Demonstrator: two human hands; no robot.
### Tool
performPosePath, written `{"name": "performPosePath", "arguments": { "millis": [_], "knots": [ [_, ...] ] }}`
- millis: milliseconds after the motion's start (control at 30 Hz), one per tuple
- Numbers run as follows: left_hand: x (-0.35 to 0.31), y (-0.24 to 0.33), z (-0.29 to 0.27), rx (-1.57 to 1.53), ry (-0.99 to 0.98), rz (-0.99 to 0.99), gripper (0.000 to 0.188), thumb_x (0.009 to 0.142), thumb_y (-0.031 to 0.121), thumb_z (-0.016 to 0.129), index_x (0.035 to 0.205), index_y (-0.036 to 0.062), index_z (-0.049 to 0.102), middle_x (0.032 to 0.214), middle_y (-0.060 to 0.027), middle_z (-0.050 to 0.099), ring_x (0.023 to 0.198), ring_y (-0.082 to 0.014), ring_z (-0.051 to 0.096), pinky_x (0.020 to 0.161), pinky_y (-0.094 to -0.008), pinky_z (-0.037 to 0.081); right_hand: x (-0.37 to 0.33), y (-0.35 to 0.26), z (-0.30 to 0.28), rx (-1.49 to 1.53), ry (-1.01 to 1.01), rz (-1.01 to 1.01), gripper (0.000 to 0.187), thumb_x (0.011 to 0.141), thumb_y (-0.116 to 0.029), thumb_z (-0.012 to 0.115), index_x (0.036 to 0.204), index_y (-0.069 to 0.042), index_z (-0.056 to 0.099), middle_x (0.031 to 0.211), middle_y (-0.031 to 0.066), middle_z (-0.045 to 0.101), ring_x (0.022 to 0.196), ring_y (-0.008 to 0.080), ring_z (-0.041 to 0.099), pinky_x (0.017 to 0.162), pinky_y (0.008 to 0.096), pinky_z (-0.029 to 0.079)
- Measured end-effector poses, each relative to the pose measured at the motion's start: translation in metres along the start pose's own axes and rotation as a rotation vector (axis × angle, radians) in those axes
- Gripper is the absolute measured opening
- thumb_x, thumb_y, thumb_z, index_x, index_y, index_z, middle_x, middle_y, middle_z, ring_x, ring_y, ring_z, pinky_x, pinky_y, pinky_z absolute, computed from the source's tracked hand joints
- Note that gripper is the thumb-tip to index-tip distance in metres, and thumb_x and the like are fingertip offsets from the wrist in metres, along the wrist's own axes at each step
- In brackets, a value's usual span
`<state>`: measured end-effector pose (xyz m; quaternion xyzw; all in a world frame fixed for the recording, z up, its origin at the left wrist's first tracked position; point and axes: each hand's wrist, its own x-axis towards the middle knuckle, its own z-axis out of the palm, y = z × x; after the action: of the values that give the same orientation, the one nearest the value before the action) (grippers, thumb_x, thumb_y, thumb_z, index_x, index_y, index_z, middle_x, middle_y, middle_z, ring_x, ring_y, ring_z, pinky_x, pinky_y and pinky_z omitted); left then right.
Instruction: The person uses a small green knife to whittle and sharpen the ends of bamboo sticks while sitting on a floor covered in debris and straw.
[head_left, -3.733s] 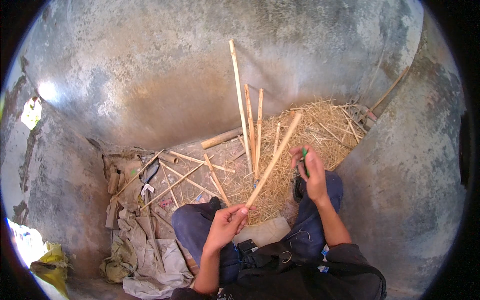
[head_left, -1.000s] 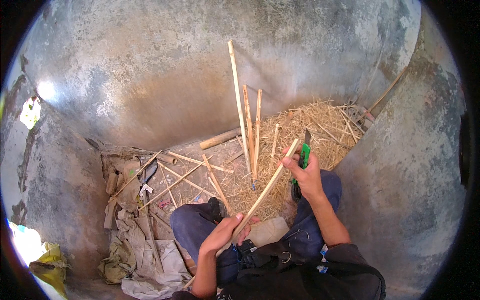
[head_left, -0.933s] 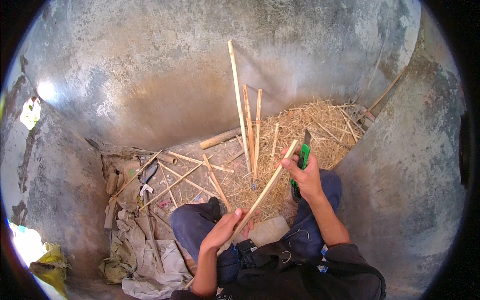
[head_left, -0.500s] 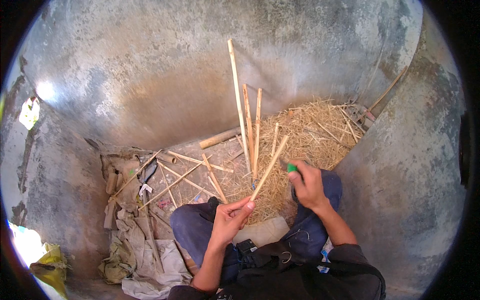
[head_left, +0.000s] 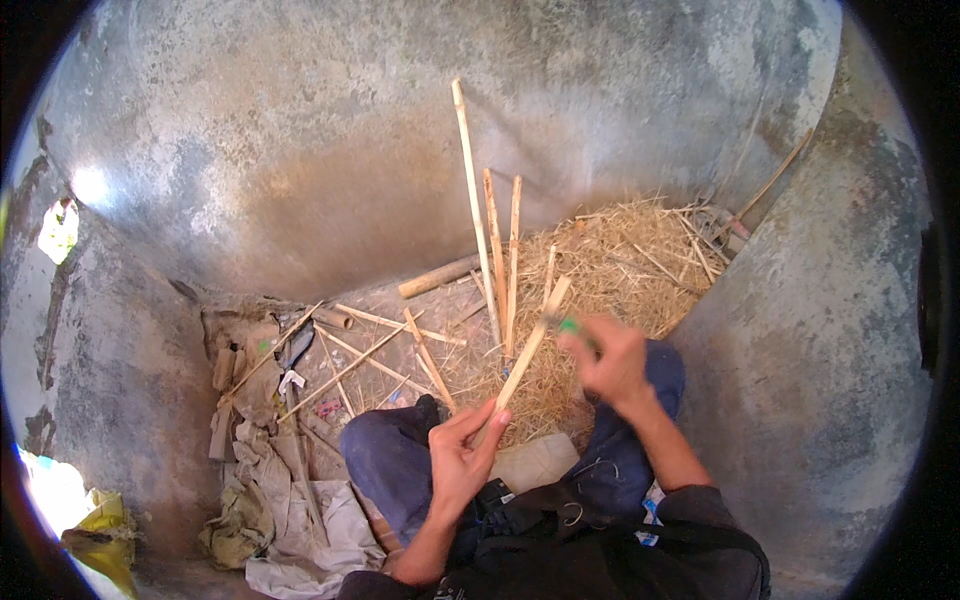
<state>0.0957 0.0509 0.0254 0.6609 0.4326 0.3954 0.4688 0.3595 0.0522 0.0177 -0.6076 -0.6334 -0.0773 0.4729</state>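
Observation:
My left hand (head_left: 464,458) pinches the lower end of a pale bamboo strip (head_left: 526,362), which slants up and to the right. A green-handled knife (head_left: 569,326) is gripped in my right hand (head_left: 614,366), smeared by motion. Its short dark blade lies against or very close to the strip's upper part; the blur hides whether they touch. Just beyond the strip, one long pale stick (head_left: 470,180) and two shorter brown sticks (head_left: 495,235) lean on the wall.
A heap of straw-like shavings (head_left: 630,255) spreads behind my right hand. Loose sticks (head_left: 365,362) cross on the floor at left, near crumpled grey cloth (head_left: 315,535) and a thick bamboo piece (head_left: 438,277). Grey, stained walls (head_left: 330,130) close in around me.
The bamboo strip has turned to show a broader face, and its top has shifted slightly left. My right hand has brought the knife leftward, up to the strip.

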Motion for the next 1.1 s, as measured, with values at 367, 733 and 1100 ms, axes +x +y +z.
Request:
{"name": "performPosePath", "arguments": {
  "millis": [367, 733, 1100],
  "knots": [
    [-0.008, -0.004, -0.025, -0.217, -0.115, -0.26, 0.034, 0.112, 0.026, 0.065, 0.131, 0.0, 0.077, 0.076, 0.0076, 0.055, 0.063, -0.0009, 0.041, 0.055, -0.0214, 0.03, -0.007, -0.011, 0.0, 0.223, -0.092, -0.056, 0.031, 0.098, -0.033, 0.077, 0.105, -0.003, 0.077, 0.089, 0.0143, 0.077, 0.072, 0.0319, 0.076, 0.062, 0.0413, 0.057],
    [-0.01, -0.003, -0.006, -0.196, -0.116, -0.168, 0.032, 0.114, 0.023, 0.062, 0.129, -0.0006, 0.077, 0.076, 0.007, 0.053, 0.065, -0.0009, 0.041, 0.056, -0.0214, 0.03, -0.012, -0.038, 0.015, 0.153, -0.177, -0.168, 0.031, 0.094, -0.034, 0.081, 0.1, -0.003, 0.077, 0.083, 0.012, 0.076, 0.066, 0.031, 0.074, 0.059, 0.0378, 0.056],
    [-0.047, -0.006, -0.045, -0.228, -0.26, -0.403, 0.039, 0.117, 0.029, 0.056, 0.129, -0.0026, 0.076, 0.073, 0.0067, 0.05, 0.059, -0.0022, 0.04, 0.052, -0.0223, 0.031, 0.05, 0.074, -0.031, -0.04, 0.236, 0.34, 0.039, 0.107, -0.038, 0.067, 0.114, -0.001, 0.077, 0.071, 0.0154, 0.068, 0.059, 0.0231, 0.061, 0.059, 0.0411, 0.046]
  ]
}}
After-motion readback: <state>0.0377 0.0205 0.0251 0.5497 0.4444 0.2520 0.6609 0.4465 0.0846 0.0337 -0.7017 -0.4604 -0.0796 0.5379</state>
